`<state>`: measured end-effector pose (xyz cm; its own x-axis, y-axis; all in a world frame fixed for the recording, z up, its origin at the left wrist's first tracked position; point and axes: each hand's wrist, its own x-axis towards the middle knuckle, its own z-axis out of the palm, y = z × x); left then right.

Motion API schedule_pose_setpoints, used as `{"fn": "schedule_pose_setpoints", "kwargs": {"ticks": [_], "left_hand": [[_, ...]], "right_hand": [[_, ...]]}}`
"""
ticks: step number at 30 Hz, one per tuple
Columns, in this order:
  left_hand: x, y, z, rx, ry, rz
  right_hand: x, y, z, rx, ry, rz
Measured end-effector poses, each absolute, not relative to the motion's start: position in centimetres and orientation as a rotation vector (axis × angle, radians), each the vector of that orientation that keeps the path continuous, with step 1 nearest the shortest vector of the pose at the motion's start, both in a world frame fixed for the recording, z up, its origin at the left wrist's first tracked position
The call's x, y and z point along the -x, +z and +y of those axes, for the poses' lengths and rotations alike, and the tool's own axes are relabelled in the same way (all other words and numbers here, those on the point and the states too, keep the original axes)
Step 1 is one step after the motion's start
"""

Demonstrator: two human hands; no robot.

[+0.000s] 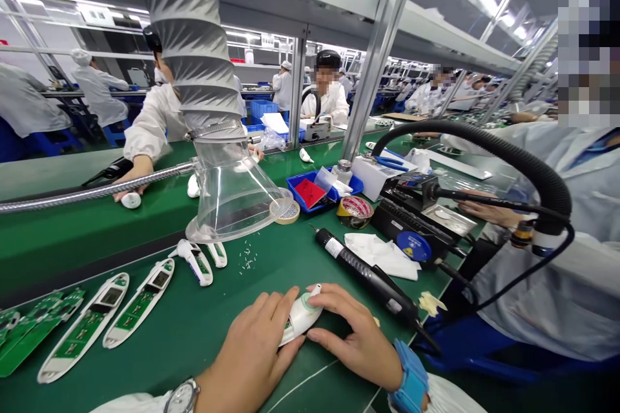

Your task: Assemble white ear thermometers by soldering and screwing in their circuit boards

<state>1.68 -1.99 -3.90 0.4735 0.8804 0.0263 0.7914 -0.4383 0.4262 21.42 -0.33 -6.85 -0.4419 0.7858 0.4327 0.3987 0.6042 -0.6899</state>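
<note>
A white handheld device [306,315], which looks like an ear thermometer with a narrow probe tip, is held low over the green bench between both hands. My left hand [256,342] is closed around its body, with a bit of green board showing beside the fingers. My right hand [356,332] grips the probe end between thumb and fingers. Left of the hands lie two long white housing halves [141,300] with green boards in them. Shorter white housing pieces [194,261] rest farther back. Tiny white bits [248,259] are scattered nearby. A black electric screwdriver [368,274] lies to the right.
A clear fume hood [237,200] hangs over the bench. Green circuit boards [33,329] are at far left. Behind stand a blue tray [317,205], tape roll [356,211] and black box [404,232]. A co-worker's sleeve [547,258] is at right; others work opposite.
</note>
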Motion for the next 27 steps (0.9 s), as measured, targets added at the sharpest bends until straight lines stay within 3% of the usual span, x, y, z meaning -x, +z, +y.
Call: {"fn": "schedule_pose_setpoints", "kwargs": {"ticks": [12, 21, 24, 27], "left_hand": [[-1.2, -2.9, -0.4, -1.812, 0.356, 1.253], [-0.8, -3.7, -0.3, -1.267, 0.412, 1.167], [-1.1, -3.6, -0.1, -1.074, 0.437, 1.075], [-1.8, -3.4, 0.1, -0.93, 0.552, 0.973]], "right_hand": [[-22.0, -5.8, -0.6, 0.871, 0.531, -2.036], [-30.0, -2.5, 0.5, 1.142, 0.115, -2.114], [-33.1, -2.0, 2.4, 1.117, -0.035, -2.354], [-34.1, -1.9, 4.8, 0.961, -0.382, -2.659]]}}
